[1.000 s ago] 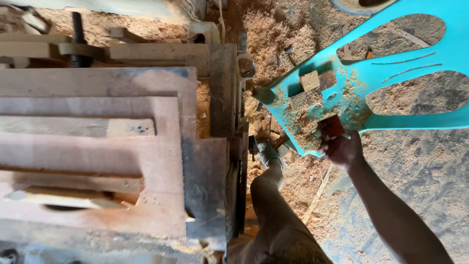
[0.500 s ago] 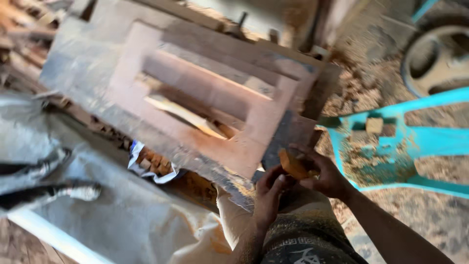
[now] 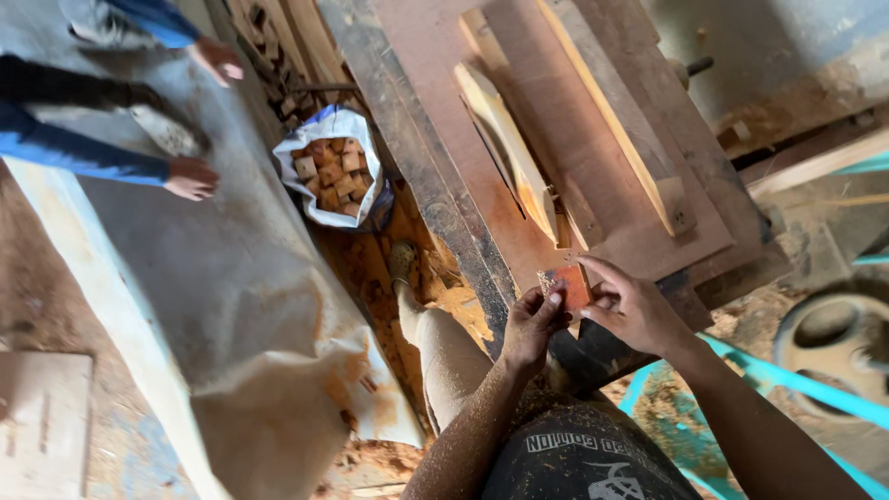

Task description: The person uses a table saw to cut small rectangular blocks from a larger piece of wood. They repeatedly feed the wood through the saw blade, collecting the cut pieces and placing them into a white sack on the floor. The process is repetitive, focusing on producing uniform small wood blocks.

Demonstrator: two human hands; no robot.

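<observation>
Small reddish-brown wooden block point(image 3: 572, 285) pinched between both hands, just above the near edge of the dusty wooden machine surface point(image 3: 435, 111). Left hand point(image 3: 535, 326) gripping the block's near-left corner, fingers point(image 3: 546, 306) closed against it. Right hand point(image 3: 632, 306) cupping the block from the right, fingers point(image 3: 604, 274) curled over its top edge.

Right behind the block: stacked reddish boards, a pale curved wooden strip point(image 3: 507, 148) and a long light wooden batten point(image 3: 619, 111) with an end stop, crowding the space ahead of the hands. Down left of the surface, a white-and-blue plastic sack point(image 3: 344, 130) full of small wooden offcuts, on sawdust-covered floor. Dusty bare leg point(image 3: 443, 347) stretched toward it. Left again, a wide grey tarp-covered slab point(image 3: 213, 278) with another person's two hands point(image 3: 191, 178) in blue sleeves resting at its far side. Turquoise plastic chair point(image 3: 778, 380) under the right forearm, close beside the hands.
</observation>
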